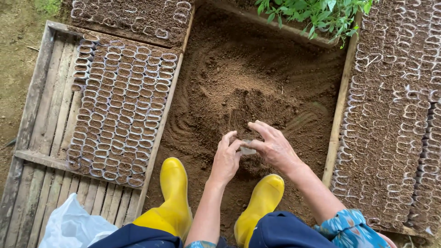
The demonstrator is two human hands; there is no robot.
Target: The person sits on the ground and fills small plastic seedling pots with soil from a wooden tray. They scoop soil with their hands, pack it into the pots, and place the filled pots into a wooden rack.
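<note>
My left hand (226, 158) and my right hand (274, 144) meet over a heap of brown soil (248, 87). Between their fingertips they pinch a small pale seedling sleeve (247, 149). Both hands hover just above the soil, in front of my yellow rubber boots (174, 193). Whether the sleeve holds soil is hidden by the fingers.
A wooden slatted tray (41, 133) on the left carries rows of soil-filled sleeves (119, 105). More filled sleeves (395, 124) lie on the right, behind a wooden plank (339, 110). Green seedlings (317, 14) stand at the top. A white plastic bag (73, 225) sits bottom left.
</note>
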